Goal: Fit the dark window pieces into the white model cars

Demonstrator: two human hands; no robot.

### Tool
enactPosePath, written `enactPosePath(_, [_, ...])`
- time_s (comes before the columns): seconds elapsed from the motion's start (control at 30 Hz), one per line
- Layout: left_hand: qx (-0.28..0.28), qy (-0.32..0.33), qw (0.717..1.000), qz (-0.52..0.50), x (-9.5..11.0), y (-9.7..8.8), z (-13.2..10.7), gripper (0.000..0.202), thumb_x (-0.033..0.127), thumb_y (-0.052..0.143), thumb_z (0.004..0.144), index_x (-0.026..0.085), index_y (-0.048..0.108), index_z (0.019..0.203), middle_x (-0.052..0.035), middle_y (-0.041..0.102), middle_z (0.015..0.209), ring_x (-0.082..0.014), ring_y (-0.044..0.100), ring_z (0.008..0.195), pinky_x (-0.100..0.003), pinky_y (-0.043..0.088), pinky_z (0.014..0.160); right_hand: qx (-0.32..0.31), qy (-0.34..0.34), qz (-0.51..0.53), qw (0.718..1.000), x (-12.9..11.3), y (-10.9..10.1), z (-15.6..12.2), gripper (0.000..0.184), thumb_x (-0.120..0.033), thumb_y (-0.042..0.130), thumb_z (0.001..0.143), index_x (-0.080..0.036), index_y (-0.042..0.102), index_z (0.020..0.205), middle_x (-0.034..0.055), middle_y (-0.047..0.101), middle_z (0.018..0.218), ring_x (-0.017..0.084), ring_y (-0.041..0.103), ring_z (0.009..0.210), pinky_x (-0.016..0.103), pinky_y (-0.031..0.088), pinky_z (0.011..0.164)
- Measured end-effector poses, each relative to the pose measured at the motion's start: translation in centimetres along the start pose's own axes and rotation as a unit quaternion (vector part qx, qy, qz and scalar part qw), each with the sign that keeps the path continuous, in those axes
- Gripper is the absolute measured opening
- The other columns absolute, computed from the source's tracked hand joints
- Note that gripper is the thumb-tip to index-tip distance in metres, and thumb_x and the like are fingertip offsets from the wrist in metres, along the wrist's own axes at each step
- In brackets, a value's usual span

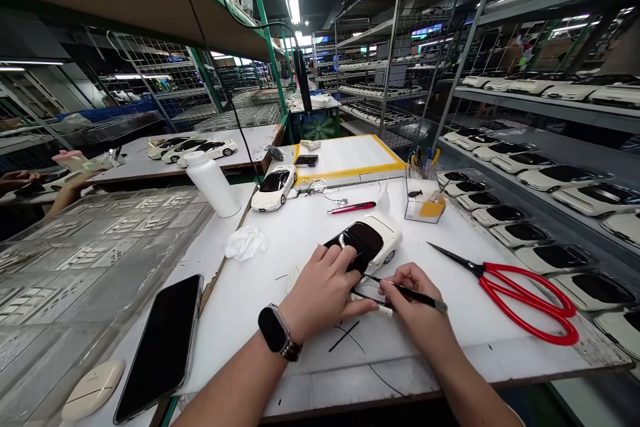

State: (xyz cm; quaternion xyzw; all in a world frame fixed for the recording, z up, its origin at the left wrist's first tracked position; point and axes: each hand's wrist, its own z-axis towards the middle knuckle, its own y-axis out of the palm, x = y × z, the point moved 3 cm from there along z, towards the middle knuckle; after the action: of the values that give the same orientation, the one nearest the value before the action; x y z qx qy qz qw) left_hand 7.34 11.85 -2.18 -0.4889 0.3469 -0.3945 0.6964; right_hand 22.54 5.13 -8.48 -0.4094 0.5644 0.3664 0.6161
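Note:
A white model car [373, 240] with a black roof lies on the white work table [310, 233] in front of me. My left hand [325, 287], with a dark watch on the wrist, presses down on the car's near end, fingers curled over the black roof. My right hand [413, 297] is closed in a pinch on a thin black tool [407, 293], whose tip points left at the car's rear edge under my left fingers. The car's near part is hidden by both hands.
Red-handled scissors [525, 293] lie to the right, a black phone [163, 343] and a white case [93, 387] to the left. A white bottle [213, 183], crumpled tissue [245, 242], second white car [275, 187], red pen [353, 207] and clear pen holder [425, 197] stand farther back. Shelves of car bodies [540, 177] line the right.

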Motion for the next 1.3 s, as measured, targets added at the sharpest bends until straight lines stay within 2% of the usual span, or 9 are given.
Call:
enactPosePath(0.17, [0.007,0.003,1.000,-0.005,0.0,0.1,0.0,0.052,0.066,0.046,0.083,0.018,0.067,0.088,-0.0075,0.051,0.098,-0.0230,0.045,0.086,-0.038,0.035,0.075,-0.002,0.008,-0.004,1.000,-0.1,0.2,0.0,0.027,-0.040,0.060,0.079,-0.023,0.040,0.076,-0.0018,0.058,0.069,0.018,0.057,0.071,0.029,0.040,0.062])
enactPosePath(0.33, [0.035,0.020,0.998,-0.050,-0.5,-0.2,0.0,0.047,0.062,0.049,0.084,0.019,0.067,0.085,-0.0073,0.050,0.095,-0.0225,0.046,0.084,-0.037,0.037,0.073,-0.019,0.003,-0.005,1.000,-0.4,0.1,0.4,0.027,-0.038,0.059,0.079,-0.023,0.038,0.075,-0.0041,0.055,0.064,0.014,0.050,0.057,0.027,0.038,0.055])
enactPosePath(0.47, [0.172,-0.004,0.978,-0.121,-1.9,-1.2,-0.2,0.035,0.040,0.044,0.093,0.016,0.062,0.075,-0.0050,0.047,0.079,-0.0181,0.045,0.074,-0.034,0.037,0.068,-0.078,-0.007,-0.114,0.990,-2.6,0.0,2.1,0.021,-0.031,0.054,0.079,-0.023,0.036,0.073,-0.0044,0.055,0.062,0.014,0.052,0.055,0.026,0.040,0.054])
enactPosePath(0.53, [0.248,-0.039,0.959,-0.130,-2.6,-1.7,-0.5,0.035,0.032,0.041,0.094,0.015,0.057,0.069,-0.0040,0.045,0.074,-0.0168,0.043,0.070,-0.033,0.036,0.066,-0.110,-0.026,-0.219,0.969,-4.4,0.4,3.2,0.018,-0.025,0.053,0.078,-0.022,0.037,0.071,-0.0047,0.053,0.060,0.014,0.051,0.054,0.026,0.039,0.052])
enactPosePath(0.6, [0.288,-0.061,0.947,-0.127,-3.1,-1.9,-0.8,0.035,0.030,0.040,0.094,0.016,0.054,0.066,-0.0033,0.044,0.071,-0.0162,0.042,0.068,-0.032,0.036,0.064,-0.142,-0.048,-0.286,0.946,-6.2,1.0,4.1,0.017,-0.018,0.054,0.074,-0.022,0.038,0.070,-0.0052,0.051,0.057,0.014,0.048,0.051,0.025,0.035,0.050])
enactPosePath(0.73, [0.284,-0.069,0.950,-0.114,-3.4,-1.8,-0.9,0.035,0.029,0.039,0.094,0.016,0.053,0.064,-0.0031,0.046,0.070,-0.0157,0.042,0.066,-0.031,0.036,0.063,-0.170,-0.086,-0.345,0.919,-8.6,2.6,4.9,0.021,-0.006,0.058,0.064,-0.021,0.044,0.067,-0.0027,0.053,0.061,0.014,0.047,0.054,0.025,0.029,0.048])
enactPosePath(0.87, [0.277,-0.068,0.953,-0.098,-3.5,-1.6,-0.8,0.039,0.031,0.038,0.094,0.017,0.052,0.061,-0.0036,0.047,0.070,-0.0155,0.042,0.066,-0.031,0.036,0.063,-0.163,-0.110,-0.379,0.904,-9.1,3.2,4.9,0.020,-0.005,0.060,0.063,-0.020,0.047,0.066,-0.0010,0.053,0.060,0.014,0.045,0.053,0.026,0.026,0.049])
enactPosePath(1.1, [0.286,-0.059,0.952,-0.089,-3.4,-1.5,-0.7,0.041,0.033,0.037,0.095,0.016,0.051,0.060,-0.0032,0.047,0.070,-0.0147,0.040,0.064,-0.030,0.035,0.062,-0.142,-0.122,-0.357,0.915,-8.5,2.0,4.3,0.011,-0.022,0.056,0.077,-0.021,0.045,0.074,-0.0029,0.054,0.057,0.015,0.051,0.053,0.025,0.033,0.051])
enactPosePath(1.3, [0.292,-0.054,0.952,-0.079,-3.3,-1.4,-0.7,0.041,0.033,0.037,0.095,0.016,0.052,0.061,-0.0031,0.046,0.069,-0.0151,0.041,0.064,-0.031,0.034,0.062,-0.127,-0.111,-0.334,0.927,-7.6,1.7,3.8,0.012,-0.027,0.054,0.078,-0.022,0.044,0.075,-0.0042,0.053,0.054,0.015,0.052,0.050,0.026,0.036,0.052])
